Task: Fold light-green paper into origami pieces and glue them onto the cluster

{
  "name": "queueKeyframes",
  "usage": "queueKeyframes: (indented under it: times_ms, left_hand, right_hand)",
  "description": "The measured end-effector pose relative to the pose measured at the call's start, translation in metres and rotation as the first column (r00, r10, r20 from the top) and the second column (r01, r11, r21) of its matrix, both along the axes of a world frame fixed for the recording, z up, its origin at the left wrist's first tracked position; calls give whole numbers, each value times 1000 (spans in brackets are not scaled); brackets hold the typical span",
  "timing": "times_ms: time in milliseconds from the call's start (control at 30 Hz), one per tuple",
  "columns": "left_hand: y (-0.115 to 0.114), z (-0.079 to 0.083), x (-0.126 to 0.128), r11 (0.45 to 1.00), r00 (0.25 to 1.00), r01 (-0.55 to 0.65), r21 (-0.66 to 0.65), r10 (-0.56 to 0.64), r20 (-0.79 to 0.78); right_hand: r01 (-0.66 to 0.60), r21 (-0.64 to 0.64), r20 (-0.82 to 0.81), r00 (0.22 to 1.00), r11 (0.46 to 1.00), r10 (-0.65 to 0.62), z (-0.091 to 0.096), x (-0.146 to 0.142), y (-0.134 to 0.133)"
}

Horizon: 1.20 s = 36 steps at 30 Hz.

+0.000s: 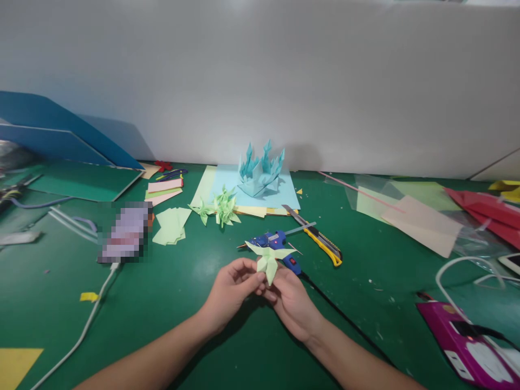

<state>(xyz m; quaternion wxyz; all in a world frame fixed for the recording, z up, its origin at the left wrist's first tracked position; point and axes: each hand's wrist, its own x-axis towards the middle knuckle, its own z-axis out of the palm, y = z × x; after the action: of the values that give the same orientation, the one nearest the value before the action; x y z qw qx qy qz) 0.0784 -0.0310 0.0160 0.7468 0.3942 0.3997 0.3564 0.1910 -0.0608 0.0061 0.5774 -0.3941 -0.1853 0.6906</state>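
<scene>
Both my hands meet over the green table near its front middle and pinch one light green folded paper flower (268,259). My left hand (229,292) grips it from the left with curled fingers. My right hand (290,300) holds it from below and the right. The flower's pointed petals spread upward and outward. Right behind the flower lies a blue glue gun (278,241) with its black cord running to the right front. Two more green paper flowers (221,208) lie farther back.
A yellow utility knife (320,241) lies right of the glue gun. A teal paper crown shape (260,170) stands on coloured sheets at the back. Green folded papers (173,225), a blurred phone (124,232) with a white cable, plastic sleeves (406,214) and a magenta box (467,341) surround the area.
</scene>
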Motion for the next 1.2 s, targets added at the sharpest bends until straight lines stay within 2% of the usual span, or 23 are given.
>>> queueKeyframes:
  times_ms: [233, 467, 700, 867, 1000, 1200]
  left_hand:
    - [-4, 1, 1, 999, 996, 49, 6, -50, 70]
    - [-3, 4, 1, 999, 999, 4, -45, -2, 32]
    - [-2, 2, 0, 998, 999, 26, -53, -24, 41]
    - [-1, -1, -2, 997, 993, 79, -1, -78, 87]
    - [2, -3, -5, 998, 1000, 3, 58, -4, 31]
    - [5, -1, -6, 1000, 1000, -25, 16, 25, -10]
  right_hand:
    - [55, 51, 126, 990, 997, -61, 0, -3, -3]
    - [39, 126, 224, 972, 991, -66, -6, -3, -6]
    - [31, 139, 234, 970, 990, -63, -9, -2, -3]
    - [60, 143, 223, 970, 988, -91, -6, 0, -3]
    - [42, 152, 241, 967, 988, -78, -4, 3, -2]
    - [5, 149, 255, 966, 989, -44, -3, 3, -2]
